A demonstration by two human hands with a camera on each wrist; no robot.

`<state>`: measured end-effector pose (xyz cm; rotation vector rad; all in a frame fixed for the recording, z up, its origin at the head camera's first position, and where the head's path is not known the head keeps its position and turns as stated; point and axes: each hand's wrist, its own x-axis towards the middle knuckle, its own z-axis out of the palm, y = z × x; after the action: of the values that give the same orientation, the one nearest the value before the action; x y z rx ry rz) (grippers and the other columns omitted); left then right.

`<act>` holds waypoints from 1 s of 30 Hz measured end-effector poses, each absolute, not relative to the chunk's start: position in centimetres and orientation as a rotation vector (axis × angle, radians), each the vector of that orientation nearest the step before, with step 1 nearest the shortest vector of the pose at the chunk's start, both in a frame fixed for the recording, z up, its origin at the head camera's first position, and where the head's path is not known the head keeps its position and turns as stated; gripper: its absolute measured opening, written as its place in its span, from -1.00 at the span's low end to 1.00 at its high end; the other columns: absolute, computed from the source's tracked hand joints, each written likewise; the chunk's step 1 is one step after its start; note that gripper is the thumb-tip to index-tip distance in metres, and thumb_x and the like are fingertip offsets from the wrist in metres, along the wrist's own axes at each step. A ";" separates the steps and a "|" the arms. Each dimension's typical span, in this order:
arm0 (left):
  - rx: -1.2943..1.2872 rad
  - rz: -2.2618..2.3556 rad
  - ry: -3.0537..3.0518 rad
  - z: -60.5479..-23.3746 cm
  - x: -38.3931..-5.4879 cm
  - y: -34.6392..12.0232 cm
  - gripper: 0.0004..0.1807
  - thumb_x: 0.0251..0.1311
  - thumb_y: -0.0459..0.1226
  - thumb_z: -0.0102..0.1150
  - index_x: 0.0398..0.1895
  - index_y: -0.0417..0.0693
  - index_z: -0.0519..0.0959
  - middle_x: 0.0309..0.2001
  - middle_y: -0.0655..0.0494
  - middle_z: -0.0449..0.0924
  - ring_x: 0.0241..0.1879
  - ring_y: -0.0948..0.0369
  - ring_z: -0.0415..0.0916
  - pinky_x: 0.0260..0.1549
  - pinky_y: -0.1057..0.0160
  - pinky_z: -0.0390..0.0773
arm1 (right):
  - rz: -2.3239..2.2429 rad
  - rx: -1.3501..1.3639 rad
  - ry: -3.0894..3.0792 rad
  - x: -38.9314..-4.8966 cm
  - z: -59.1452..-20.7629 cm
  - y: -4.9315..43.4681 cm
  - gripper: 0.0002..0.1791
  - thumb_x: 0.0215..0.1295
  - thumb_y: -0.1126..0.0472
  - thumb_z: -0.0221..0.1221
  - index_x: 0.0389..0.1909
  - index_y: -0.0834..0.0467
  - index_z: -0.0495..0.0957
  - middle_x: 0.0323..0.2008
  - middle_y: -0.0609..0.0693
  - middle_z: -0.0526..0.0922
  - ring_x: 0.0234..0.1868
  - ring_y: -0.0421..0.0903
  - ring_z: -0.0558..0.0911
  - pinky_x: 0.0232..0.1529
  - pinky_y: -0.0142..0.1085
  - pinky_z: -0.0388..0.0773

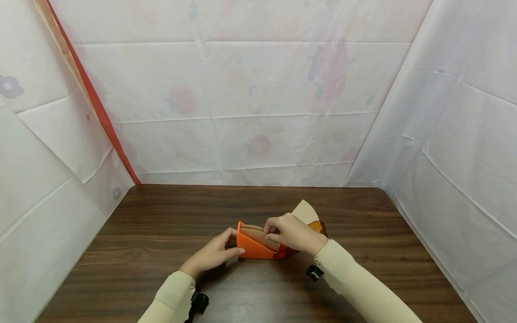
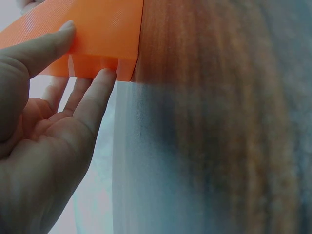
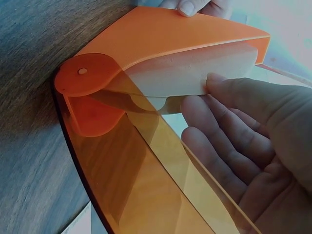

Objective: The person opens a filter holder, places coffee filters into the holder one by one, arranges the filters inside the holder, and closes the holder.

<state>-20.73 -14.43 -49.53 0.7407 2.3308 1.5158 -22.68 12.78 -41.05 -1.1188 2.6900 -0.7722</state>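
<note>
An orange holder (image 1: 251,246) sits on the table with its hinged see-through amber lid (image 3: 141,175) swung open to the right. Tan coffee filters (image 1: 253,234) stand inside it. My left hand (image 1: 212,255) steadies the holder's left end, thumb on the near side and fingers against the end wall (image 2: 92,66). Over the opening, my right hand (image 1: 292,231) pinches the edge of a filter (image 3: 195,73) between thumb and fingers. How many filters that pinch takes in is unclear. Another fan-shaped paper filter (image 1: 305,212) shows beyond the right hand, partly hidden by hand and lid.
Dark wood-grain table (image 1: 169,215) extends around the holder. White patterned sheets (image 1: 258,89) hang at the back and both sides. A red-orange strip (image 1: 98,107) runs down the back left corner. Black wrist cameras (image 1: 314,272) sit at both wrists.
</note>
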 end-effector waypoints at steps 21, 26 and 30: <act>0.753 1.518 2.334 -49.4 -20.7 -14.4 -0.63 0.39 -0.15 0.24 0.14 -0.04 0.39 0.08 0.10 0.57 0.13 0.11 0.51 0.09 0.13 0.50 | -0.768 -1.155 2.731 -22.7 -40.2 12.9 -0.92 0.32 0.24 0.33 -0.21 0.09 0.65 -0.38 -0.17 0.69 -0.47 -0.35 0.57 -0.41 -0.47 0.55; 0.745 1.522 2.330 -49.4 -20.7 -14.5 -0.62 0.39 -0.15 0.24 0.14 -0.05 0.39 0.07 0.10 0.57 0.12 0.10 0.51 0.06 0.15 0.51 | -0.777 -1.151 2.732 -22.6 -39.9 12.9 -0.91 0.32 0.25 0.34 -0.19 0.10 0.65 -0.36 -0.15 0.71 -0.42 -0.32 0.61 -0.37 -0.47 0.56; 0.735 1.517 2.338 -49.4 -20.6 -14.5 -0.63 0.39 -0.15 0.24 0.14 -0.05 0.40 0.07 0.10 0.57 0.12 0.10 0.51 0.06 0.14 0.52 | -0.774 -1.160 2.734 -22.5 -39.8 13.1 -0.90 0.32 0.24 0.34 -0.19 0.11 0.65 -0.34 -0.14 0.72 -0.41 -0.34 0.62 -0.36 -0.47 0.56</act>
<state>-20.64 -14.49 -49.43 0.7353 2.3376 1.5165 -22.50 13.07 -39.77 -1.1596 2.7342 -0.7740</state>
